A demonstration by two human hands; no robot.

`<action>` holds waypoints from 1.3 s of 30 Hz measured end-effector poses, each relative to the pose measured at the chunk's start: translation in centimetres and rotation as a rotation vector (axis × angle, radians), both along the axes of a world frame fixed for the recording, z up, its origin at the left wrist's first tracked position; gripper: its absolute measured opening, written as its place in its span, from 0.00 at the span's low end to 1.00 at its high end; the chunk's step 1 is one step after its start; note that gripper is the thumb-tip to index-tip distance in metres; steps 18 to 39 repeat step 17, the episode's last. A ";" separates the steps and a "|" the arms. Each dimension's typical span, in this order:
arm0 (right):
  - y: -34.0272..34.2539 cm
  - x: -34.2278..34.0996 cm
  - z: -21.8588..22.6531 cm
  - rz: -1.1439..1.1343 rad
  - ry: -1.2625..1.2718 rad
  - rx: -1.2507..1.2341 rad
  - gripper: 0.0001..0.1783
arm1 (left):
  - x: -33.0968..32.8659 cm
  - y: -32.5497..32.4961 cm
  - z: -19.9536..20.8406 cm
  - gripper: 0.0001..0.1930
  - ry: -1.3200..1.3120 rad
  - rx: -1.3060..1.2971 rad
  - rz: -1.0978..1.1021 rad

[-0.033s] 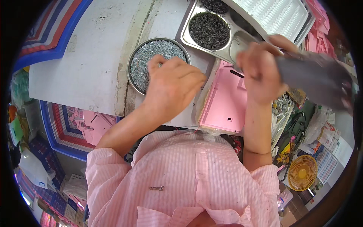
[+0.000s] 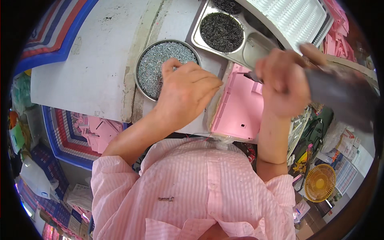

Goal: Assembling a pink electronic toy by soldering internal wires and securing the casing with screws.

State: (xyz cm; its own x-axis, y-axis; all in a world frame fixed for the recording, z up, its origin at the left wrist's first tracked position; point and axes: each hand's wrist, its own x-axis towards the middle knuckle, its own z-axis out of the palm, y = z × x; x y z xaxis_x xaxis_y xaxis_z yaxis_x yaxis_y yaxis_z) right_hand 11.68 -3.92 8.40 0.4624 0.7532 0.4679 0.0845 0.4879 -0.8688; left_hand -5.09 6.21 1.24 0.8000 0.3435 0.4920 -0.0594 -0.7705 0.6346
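My left hand (image 2: 186,90) is over the right side of a round metal bowl (image 2: 137,76). Its fingers are curled, with thumb and index fingertips against the small silvery screws (image 2: 150,66) inside; anything pinched there is hidden. My right hand (image 2: 284,82) wraps round a dark grey power screwdriver (image 2: 340,96), blurred by motion. The tool's dark tip (image 2: 253,76) points left, over the upper part of a pink plastic housing (image 2: 238,110). That housing lies in front of me, partly behind my right wrist, with a small square hole near its lower edge.
A steel compartment tray (image 2: 196,38) holding dark springs (image 2: 222,32) stands behind the housing. Beside it is a white ribbed tray (image 2: 288,20). A blue-rimmed basket (image 2: 54,138) of pink parts hangs lower left. A yellow round basket (image 2: 320,182) sits at lower right.
My right hand and the screwdriver have shifted slightly right and toward me, showing more of the tool's tip. My left hand has moved a little to the right over the bowl.
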 end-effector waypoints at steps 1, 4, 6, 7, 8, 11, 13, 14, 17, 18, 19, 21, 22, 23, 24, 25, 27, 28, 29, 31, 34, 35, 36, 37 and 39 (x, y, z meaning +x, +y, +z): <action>-0.6 -0.5 1.4 0.091 0.049 0.066 0.13 | 0.2 -0.4 0.1 0.06 0.007 -0.028 -0.013; -1.7 -1.7 1.5 0.153 0.040 0.024 0.16 | 0.5 -1.1 0.6 0.06 0.025 -0.096 -0.043; -2.1 -2.4 1.6 0.142 0.063 0.019 0.17 | 0.5 -1.3 0.9 0.05 0.032 -0.122 -0.051; -1.9 -3.0 1.5 0.102 0.099 0.043 0.18 | 0.4 -1.4 0.9 0.05 0.032 -0.109 -0.060; -1.9 -3.2 1.3 0.085 0.122 0.055 0.18 | 0.4 -1.4 0.8 0.05 0.033 -0.096 -0.069; -2.0 -3.6 0.7 0.079 0.159 0.072 0.18 | -0.1 -1.4 0.9 0.07 0.050 -0.027 -0.089; -2.2 -3.5 0.3 0.079 0.163 0.066 0.18 | -0.4 -1.1 1.0 0.08 0.073 0.012 -0.031; -2.3 -3.4 0.1 0.076 0.161 0.061 0.18 | -0.5 -0.5 1.1 0.10 0.087 0.023 0.033; -2.7 -3.3 -0.4 0.037 0.096 -0.088 0.19 | -1.9 2.5 1.5 0.15 0.411 0.196 0.190; -2.7 -3.3 -0.4 0.037 0.096 -0.088 0.19 | -1.9 2.5 1.5 0.15 0.411 0.196 0.190; -2.7 -3.3 -0.4 0.037 0.096 -0.088 0.19 | -1.9 2.5 1.5 0.15 0.411 0.196 0.190; -2.7 -3.3 -0.4 0.037 0.096 -0.088 0.19 | -1.9 2.5 1.5 0.15 0.411 0.196 0.190; -2.7 -3.3 -0.4 0.037 0.096 -0.088 0.19 | -1.9 2.5 1.5 0.15 0.411 0.196 0.190; -2.7 -3.3 -0.4 0.037 0.096 -0.088 0.19 | -1.9 2.5 1.5 0.15 0.411 0.196 0.190; -2.7 -3.3 -0.4 0.037 0.096 -0.088 0.19 | -1.9 2.5 1.5 0.15 0.411 0.196 0.190; -2.7 -3.3 -0.4 0.037 0.096 -0.088 0.19 | -1.9 2.5 1.5 0.15 0.411 0.196 0.190; -2.7 -3.3 -0.4 0.037 0.096 -0.088 0.19 | -1.9 2.5 1.5 0.15 0.411 0.196 0.190; -2.7 -3.3 -0.4 0.037 0.096 -0.088 0.19 | -1.9 2.5 1.5 0.15 0.411 0.196 0.190; -2.7 -3.3 -0.4 0.037 0.096 -0.088 0.19 | -1.9 2.5 1.5 0.15 0.411 0.196 0.190; -2.7 -3.3 -0.4 0.037 0.096 -0.088 0.19 | -1.9 2.5 1.5 0.15 0.411 0.196 0.190; -2.7 -3.3 -0.4 0.037 0.096 -0.088 0.19 | -1.9 2.5 1.5 0.15 0.411 0.196 0.190; -2.7 -3.3 -0.4 0.037 0.096 -0.088 0.19 | -1.9 2.5 1.5 0.15 0.411 0.196 0.190; -2.7 -3.3 -0.4 0.037 0.096 -0.088 0.19 | -1.9 2.5 1.5 0.15 0.411 0.196 0.190; -2.7 -3.3 -0.4 0.037 0.096 -0.088 0.19 | -1.9 2.5 1.5 0.15 0.411 0.196 0.190; -2.7 -3.3 -0.4 0.037 0.096 -0.088 0.19 | -1.9 2.5 1.5 0.15 0.411 0.196 0.190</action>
